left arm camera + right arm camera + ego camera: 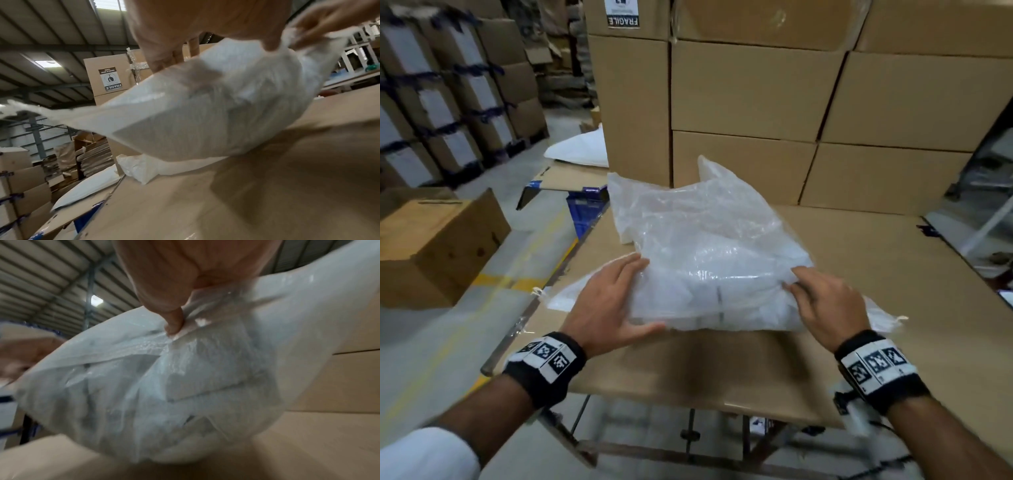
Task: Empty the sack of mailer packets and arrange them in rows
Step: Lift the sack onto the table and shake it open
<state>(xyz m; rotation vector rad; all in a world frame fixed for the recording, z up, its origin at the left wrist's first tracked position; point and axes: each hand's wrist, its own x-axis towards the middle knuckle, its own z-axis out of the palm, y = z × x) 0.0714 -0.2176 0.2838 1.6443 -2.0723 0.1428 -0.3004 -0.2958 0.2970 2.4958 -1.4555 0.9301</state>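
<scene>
Both hands (606, 301) (825, 305) grip the sack (705, 246) (packets seemingly inside).

Stacked cardboard boxes (750, 85) stand behind the cardboard-topped table (893, 274).

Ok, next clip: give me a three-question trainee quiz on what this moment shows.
1. True or false: the mailer packets are already laid out in rows on the table.
2. Which hand pinches the sack between thumb and fingers? A) left hand B) right hand
3. Fill in: the sticker on the box behind reads "____".

Key: 1 false, they are inside the sack. 2 B; the left hand grips the sack's edge. 3 FRAGILE.
</scene>
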